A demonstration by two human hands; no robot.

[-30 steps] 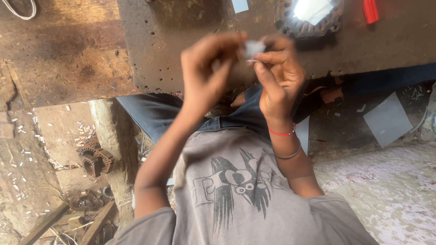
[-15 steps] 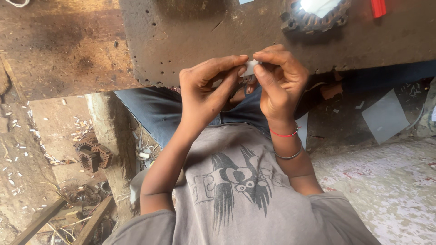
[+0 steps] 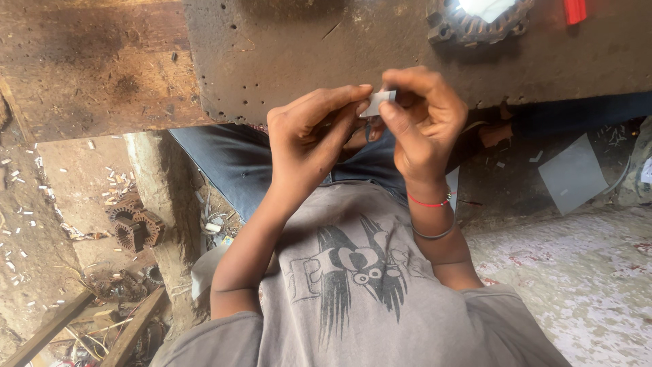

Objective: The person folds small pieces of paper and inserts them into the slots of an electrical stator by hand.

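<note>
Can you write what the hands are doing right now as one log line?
left hand: pinching strip | right hand: pinching same strip | behind: bench

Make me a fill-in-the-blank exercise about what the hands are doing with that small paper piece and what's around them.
1. The left hand and the right hand pinch a small white paper strip ______ them.
2. The right wrist wears a thin ______ thread bracelet above a dark bangle.
3. The hands are raised in front of a dark, pitted ______.
4. A toothed round metal core lies on the workbench's ______ right.

Missing words: between; red; workbench; upper
</note>
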